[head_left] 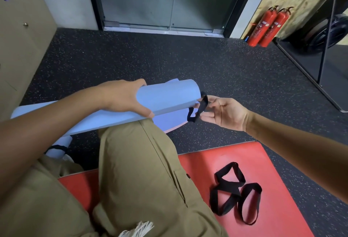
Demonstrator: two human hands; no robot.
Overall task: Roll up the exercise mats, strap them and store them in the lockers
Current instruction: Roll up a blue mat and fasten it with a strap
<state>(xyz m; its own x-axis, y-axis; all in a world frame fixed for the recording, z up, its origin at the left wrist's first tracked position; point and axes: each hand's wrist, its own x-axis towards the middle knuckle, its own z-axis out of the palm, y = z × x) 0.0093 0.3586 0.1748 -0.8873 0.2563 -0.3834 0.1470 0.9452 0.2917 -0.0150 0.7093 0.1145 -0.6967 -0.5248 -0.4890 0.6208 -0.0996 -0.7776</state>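
Your left hand (124, 98) grips the rolled blue mat (105, 112) around its middle, thumb curled over the near side and fingers wrapped over the far side, and the roll lies across your raised knee (135, 142), tilted so that its right end sits higher than its left. Just off that right end, your right hand (224, 113) is turned palm up with the fingers loosely spread, and its fingertips pinch a black strap loop (198, 108) that hangs right beside the open end of the blue mat, touching or nearly touching its edge; you cannot tell from here whether the loop is already around the roll. A loose flap of the blue mat (175, 120) sags below the roll's right end, behind the strap. Below the roll's left end, near your left forearm, a second rolled blue mat (58, 149) rests on the dark speckled floor (169, 58) with a black strap round it. In front of the blue mat, toward you, a red mat (263, 161) lies flat under your legs, and on it, to the right of your knee, sits a tangle of black straps (233, 193). Well beyond the blue mat, two red fire extinguishers (267, 27) stand against the wall to the right of a glass door (169, 1), and beige lockers (22, 29) line the left side.
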